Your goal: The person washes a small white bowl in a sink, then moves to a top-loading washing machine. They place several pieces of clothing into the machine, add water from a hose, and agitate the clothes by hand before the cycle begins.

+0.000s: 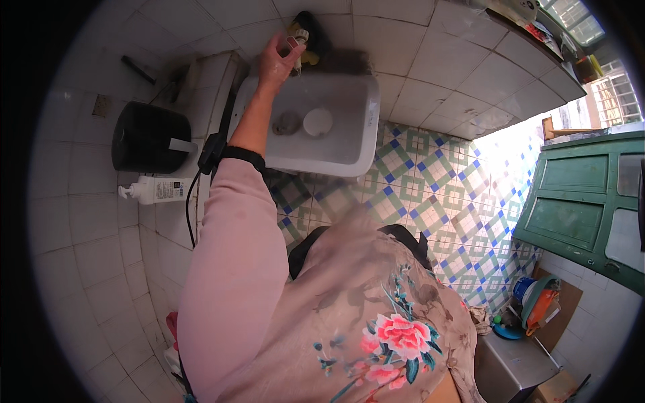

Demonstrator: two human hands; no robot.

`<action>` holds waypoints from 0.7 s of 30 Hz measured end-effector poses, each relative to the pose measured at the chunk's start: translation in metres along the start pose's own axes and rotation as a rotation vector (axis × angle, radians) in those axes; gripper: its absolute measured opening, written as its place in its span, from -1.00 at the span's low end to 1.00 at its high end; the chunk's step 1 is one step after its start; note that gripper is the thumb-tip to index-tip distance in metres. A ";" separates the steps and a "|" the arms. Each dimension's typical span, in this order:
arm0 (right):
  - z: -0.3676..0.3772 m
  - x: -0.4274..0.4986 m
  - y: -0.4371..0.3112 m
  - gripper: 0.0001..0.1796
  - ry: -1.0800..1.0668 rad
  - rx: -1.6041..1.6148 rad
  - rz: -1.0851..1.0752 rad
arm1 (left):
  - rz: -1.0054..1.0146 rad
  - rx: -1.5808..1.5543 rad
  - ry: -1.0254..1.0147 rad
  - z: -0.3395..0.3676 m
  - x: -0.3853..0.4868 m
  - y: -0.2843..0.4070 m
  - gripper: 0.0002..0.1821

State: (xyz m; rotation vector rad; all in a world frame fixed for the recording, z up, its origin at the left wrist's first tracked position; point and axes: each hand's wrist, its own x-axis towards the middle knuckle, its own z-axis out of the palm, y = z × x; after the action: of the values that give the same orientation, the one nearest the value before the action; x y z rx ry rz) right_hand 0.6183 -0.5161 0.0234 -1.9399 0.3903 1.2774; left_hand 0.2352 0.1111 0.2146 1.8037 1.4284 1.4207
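My left hand (pixel 277 66) reaches to the far side of a white rectangular basin (pixel 370 126). Its thumb and fingers close around a pale tap (pixel 301 38) with a ribbed cap; some fingers are hidden or blurred. The tap's narrow end points down over the basin's back edge. Inside the basin lie a round white object (pixel 318 122) and, beside it, a greyish round patch (pixel 286 123) that may be the drain. A dark and yellow object (pixel 311 58) sits behind the tap. My right hand is out of view.
On the left ledge are a black container (pixel 146 137) and a white pump bottle (pixel 166 190) bearing writing. A black cable (pixel 190 211) hangs by my arm. Patterned floor tiles (pixel 433 166) stretch toward a green cabinet (pixel 574 196). Stacked basins (pixel 541 305) stand lower right.
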 end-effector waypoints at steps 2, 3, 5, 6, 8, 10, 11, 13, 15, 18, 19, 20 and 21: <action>0.003 -0.001 -0.010 -0.75 -0.002 -0.020 -0.009 | 0.079 0.121 -0.044 -0.004 -0.002 0.003 -0.20; 0.004 -0.002 -0.014 -0.75 0.000 -0.026 -0.011 | 0.079 0.121 -0.081 -0.007 -0.002 0.005 -0.21; 0.004 -0.005 -0.019 -0.75 0.010 -0.041 -0.005 | 0.080 0.106 -0.145 -0.011 -0.002 0.008 -0.24; 0.002 -0.006 -0.022 -0.75 0.014 -0.045 -0.004 | 0.050 0.130 -0.173 -0.012 -0.001 0.009 -0.27; 0.000 -0.008 -0.025 -0.75 0.028 -0.048 0.008 | 0.082 0.126 -0.198 -0.011 0.002 0.006 -0.33; -0.004 -0.009 -0.026 -0.75 0.043 -0.051 0.020 | -0.006 -0.129 -0.162 -0.008 0.003 -0.004 -0.42; -0.006 -0.009 -0.026 -0.75 0.050 -0.049 0.028 | -0.036 -0.272 -0.152 -0.007 0.001 -0.011 -0.46; -0.011 -0.009 -0.025 -0.76 0.064 -0.046 0.047 | -0.378 -0.398 0.116 -0.007 -0.010 -0.028 -0.48; -0.020 -0.008 -0.023 -0.76 0.080 -0.042 0.081 | -0.560 0.123 0.020 -0.016 -0.029 -0.048 -0.49; -0.039 -0.003 -0.017 -0.76 0.104 -0.025 0.139 | -0.384 1.309 -0.535 -0.027 -0.091 -0.069 -0.52; -0.047 0.001 -0.015 -0.76 0.111 -0.017 0.158 | -0.325 1.368 -0.608 -0.027 -0.116 -0.072 -0.55; -0.056 0.004 -0.012 -0.76 0.114 -0.005 0.186 | -0.374 1.264 -0.678 -0.022 -0.131 -0.075 -0.59; -0.066 0.009 -0.009 -0.76 0.122 0.006 0.212 | -0.363 1.074 -0.676 -0.009 -0.145 -0.076 -0.64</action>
State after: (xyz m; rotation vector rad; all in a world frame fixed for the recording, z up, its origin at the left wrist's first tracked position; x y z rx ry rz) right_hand 0.6708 -0.5571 0.0330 -2.0196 0.6758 1.2900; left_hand 0.2016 0.0078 0.0922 2.0654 2.0902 -0.2758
